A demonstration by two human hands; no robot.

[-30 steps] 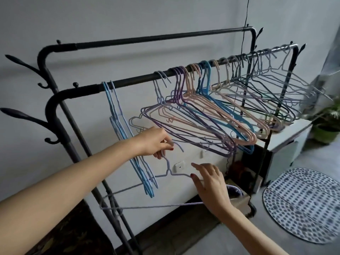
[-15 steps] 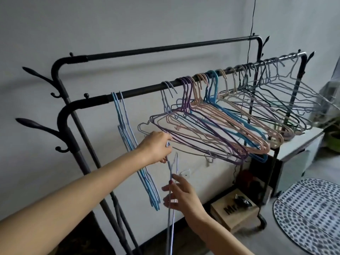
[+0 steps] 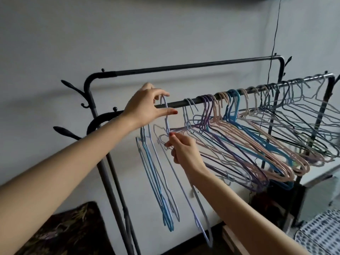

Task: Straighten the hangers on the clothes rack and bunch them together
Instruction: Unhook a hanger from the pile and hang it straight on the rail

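Grey wall, rack (image 3: 184,68), hands (image 3: 145,105) on hanger (image 3: 166,124)

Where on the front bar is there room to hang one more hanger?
The front bar is bare between the lavender hanger, held by the left hand and right hand, and the next hook. Rightward, the tangled hangers crowd it.

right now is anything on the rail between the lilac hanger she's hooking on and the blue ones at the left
Nothing visible. The lilac hanger hooks the front rail beside the left hand, which covers that stretch; the blue hangers hang just below.
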